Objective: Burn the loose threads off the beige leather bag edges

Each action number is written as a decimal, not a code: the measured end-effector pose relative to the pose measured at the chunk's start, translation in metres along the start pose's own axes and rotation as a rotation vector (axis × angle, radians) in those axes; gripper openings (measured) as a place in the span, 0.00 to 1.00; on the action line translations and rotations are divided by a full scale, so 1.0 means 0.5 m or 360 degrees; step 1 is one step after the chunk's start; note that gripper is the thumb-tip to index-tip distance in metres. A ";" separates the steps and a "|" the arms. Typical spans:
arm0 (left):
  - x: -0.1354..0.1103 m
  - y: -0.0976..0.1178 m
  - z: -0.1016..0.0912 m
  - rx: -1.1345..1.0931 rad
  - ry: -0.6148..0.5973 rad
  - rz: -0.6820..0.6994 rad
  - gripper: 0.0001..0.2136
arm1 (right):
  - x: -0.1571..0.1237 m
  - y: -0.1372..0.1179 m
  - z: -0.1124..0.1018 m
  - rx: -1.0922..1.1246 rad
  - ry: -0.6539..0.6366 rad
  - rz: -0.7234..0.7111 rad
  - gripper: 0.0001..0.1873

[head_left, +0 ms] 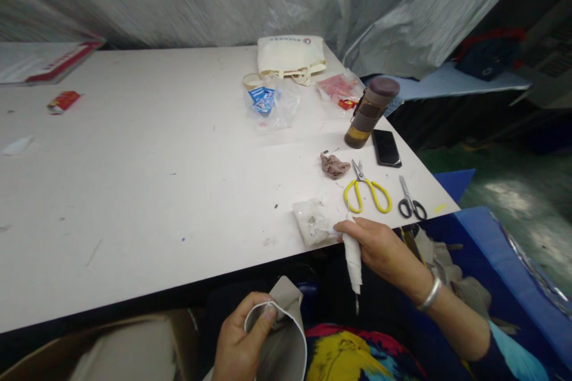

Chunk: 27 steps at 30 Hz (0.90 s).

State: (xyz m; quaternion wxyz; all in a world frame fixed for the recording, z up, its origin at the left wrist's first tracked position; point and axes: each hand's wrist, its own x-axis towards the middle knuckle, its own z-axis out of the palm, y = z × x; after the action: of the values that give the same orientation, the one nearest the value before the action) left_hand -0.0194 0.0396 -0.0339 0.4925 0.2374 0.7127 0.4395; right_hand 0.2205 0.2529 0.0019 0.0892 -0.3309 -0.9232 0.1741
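My left hand [243,333], below the table's front edge, pinches the rim of a grey sheet-like piece [286,333] curled into an open tube with a pale edge. My right hand [379,247] is closed around a slim tool wrapped in white [353,262]; a thin metal tip sticks out at its lower end. Beside those fingertips, at the table edge, lies a small clear plastic bag [313,226] with whitish contents too small to make out. Whether the fingers also touch the bag is hard to see. Yellow-handled scissors [366,187] lie just beyond the right hand.
Black-handled scissors [411,205], a phone [386,148], a brown bottle [373,111] and a crumpled brown scrap [334,166] are on the white table [156,190]. Farther back are plastic bags and a cream tote bag [290,56]. A cardboard box [179,339] stands lower left, a blue bin [504,262] right.
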 end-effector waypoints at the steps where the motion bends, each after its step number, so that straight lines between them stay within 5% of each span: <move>1: 0.000 -0.001 0.000 -0.0012 0.0002 0.0000 0.19 | 0.000 0.000 -0.001 -0.0015 -0.0016 0.0000 0.17; 27: 0.000 -0.005 0.002 -0.0022 0.0060 0.0022 0.18 | 0.026 -0.033 -0.034 -0.0517 -0.0090 -0.0163 0.20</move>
State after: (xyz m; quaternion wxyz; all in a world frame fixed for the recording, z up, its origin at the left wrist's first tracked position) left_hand -0.0183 0.0386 -0.0360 0.4776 0.2306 0.7171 0.4521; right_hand 0.2056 0.2537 0.0246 0.0172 -0.2883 -0.9570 0.0270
